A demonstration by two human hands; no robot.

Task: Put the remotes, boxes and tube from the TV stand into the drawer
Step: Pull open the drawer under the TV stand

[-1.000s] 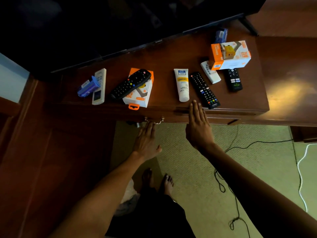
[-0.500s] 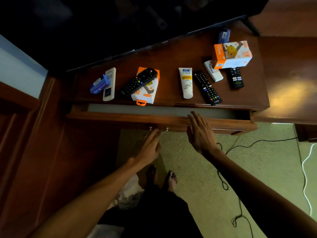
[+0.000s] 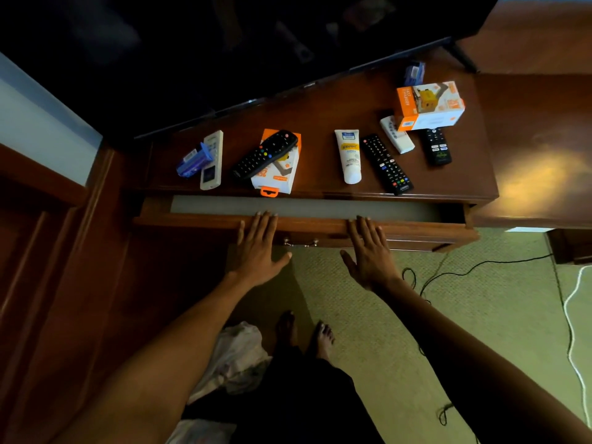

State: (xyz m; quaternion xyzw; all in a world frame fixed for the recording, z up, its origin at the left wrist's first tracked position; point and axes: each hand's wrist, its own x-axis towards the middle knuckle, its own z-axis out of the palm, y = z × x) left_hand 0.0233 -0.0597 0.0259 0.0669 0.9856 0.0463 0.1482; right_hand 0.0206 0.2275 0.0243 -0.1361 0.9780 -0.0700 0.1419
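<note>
Above, both flat hands, left hand [image 3: 256, 248] and right hand [image 3: 368, 251], fingers released, apparently rest on the part-open brown wooden drawer [image 3: 320, 224].

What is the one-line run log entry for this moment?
drawer: partly open | left hand, right hand: flat on its front edge | tube: on stand

bare arms, bare feet [image 3: 304, 331], dark garment [image 3: 298, 395]

Drawer [image 3: 307, 209] partly open; remotes [image 3: 386, 164], orange boxes [image 3: 429, 105] and white tube [image 3: 349, 155] lie on the stand.
</note>
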